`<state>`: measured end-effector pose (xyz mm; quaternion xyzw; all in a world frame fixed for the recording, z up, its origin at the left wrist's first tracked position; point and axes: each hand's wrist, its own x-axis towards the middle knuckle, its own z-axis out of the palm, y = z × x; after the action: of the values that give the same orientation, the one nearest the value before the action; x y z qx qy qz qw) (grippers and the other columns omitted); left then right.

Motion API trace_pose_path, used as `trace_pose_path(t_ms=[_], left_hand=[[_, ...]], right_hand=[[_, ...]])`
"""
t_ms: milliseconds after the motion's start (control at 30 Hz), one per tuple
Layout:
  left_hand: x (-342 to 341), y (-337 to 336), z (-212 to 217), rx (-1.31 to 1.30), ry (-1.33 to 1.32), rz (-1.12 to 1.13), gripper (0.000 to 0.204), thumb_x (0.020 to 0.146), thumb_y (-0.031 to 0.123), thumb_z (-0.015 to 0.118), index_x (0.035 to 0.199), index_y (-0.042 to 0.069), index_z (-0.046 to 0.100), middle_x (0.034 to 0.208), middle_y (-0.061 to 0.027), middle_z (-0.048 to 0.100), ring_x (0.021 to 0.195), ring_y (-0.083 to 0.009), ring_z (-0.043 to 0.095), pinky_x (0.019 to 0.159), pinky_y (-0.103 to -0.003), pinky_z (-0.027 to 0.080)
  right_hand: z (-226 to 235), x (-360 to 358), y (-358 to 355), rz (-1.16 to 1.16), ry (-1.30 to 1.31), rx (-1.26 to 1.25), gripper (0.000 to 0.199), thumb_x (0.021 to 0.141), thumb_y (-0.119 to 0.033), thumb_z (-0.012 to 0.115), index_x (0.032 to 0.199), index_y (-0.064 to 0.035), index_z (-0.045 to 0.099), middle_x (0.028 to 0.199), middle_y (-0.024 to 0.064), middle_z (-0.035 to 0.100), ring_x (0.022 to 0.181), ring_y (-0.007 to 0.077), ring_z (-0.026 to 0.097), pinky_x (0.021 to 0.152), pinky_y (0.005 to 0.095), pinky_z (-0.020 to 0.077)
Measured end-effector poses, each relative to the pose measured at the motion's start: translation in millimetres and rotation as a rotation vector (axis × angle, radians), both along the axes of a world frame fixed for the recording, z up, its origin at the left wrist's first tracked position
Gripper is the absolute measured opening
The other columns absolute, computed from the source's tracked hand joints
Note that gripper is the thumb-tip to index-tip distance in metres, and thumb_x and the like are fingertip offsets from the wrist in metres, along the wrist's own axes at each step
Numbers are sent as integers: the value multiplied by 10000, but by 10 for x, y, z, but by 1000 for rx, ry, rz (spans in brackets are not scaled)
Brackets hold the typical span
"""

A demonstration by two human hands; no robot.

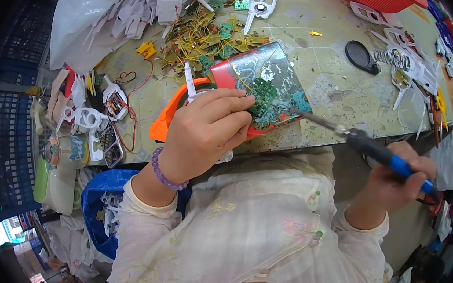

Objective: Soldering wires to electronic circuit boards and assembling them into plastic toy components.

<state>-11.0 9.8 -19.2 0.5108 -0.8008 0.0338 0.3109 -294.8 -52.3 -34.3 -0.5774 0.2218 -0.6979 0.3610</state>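
Observation:
My left hand [209,119], a purple bead bracelet at its wrist, pinches the edge of a green circuit board [263,95]. The board is over a red box [227,77] with a worn, splotched dark top. My right hand [398,178] is wrapped round the blue and black handle of a soldering iron [369,146]. Its metal tip points left and ends near the box's right corner, apart from the board. Partly hidden behind my left hand are an orange curved holder [167,116] and a white plastic piece [190,80].
Beyond the box lies a heap of small boards with yellow wires [192,41]. A clear bag of white plastic parts [102,17] stands at the far left. On the right are a black round lid [359,55] and a coiled metal spring [392,59]. A red basket [384,0] sits at the back.

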Motion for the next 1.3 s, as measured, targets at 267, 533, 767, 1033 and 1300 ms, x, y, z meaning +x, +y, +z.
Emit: trace_pose_path(t_ms=[267, 533, 767, 1033, 1300], left_hand=[[-48, -5, 17, 7, 37, 11, 178, 646, -27, 728, 796, 20, 644, 909, -88, 677, 894, -268, 654, 733, -340, 541], [-24, -4, -7, -3, 18, 7, 162, 663, 18, 713, 791, 22, 614, 949, -77, 662, 929, -238, 645, 754, -321, 542], [-26, 5, 0, 4, 28, 12, 168, 654, -6, 719, 793, 17, 626, 937, -84, 669, 913, -257, 649, 742, -329, 544], [-35, 16, -1, 5, 50, 16, 171, 644, -37, 719, 786, 6, 636, 907, -96, 675, 875, -277, 656, 718, -335, 548], [-8, 34, -25, -5, 13, 8, 180, 658, 25, 722, 800, 19, 610, 969, -79, 656, 945, -241, 639, 751, -322, 540]], right_hand=[[-186, 235, 148, 110, 143, -132, 323, 945, -379, 495, 920, -67, 416, 571, 79, 472, 499, 187, 438, 500, 311, 371], [-229, 237, 167, 125, 179, -172, 314, 957, -383, 473, 950, -76, 408, 580, 84, 485, 503, 194, 452, 501, 323, 392], [-233, 263, 164, 114, 182, -184, 310, 959, -384, 468, 955, -79, 408, 580, 83, 484, 497, 189, 448, 490, 318, 388], [-237, 278, 159, 133, 179, -191, 304, 957, -374, 475, 952, -78, 408, 580, 78, 482, 490, 185, 446, 484, 314, 387], [-235, 305, 173, 106, 216, -339, 296, 947, -349, 500, 951, -67, 409, 574, 68, 512, 419, 187, 459, 401, 305, 386]])
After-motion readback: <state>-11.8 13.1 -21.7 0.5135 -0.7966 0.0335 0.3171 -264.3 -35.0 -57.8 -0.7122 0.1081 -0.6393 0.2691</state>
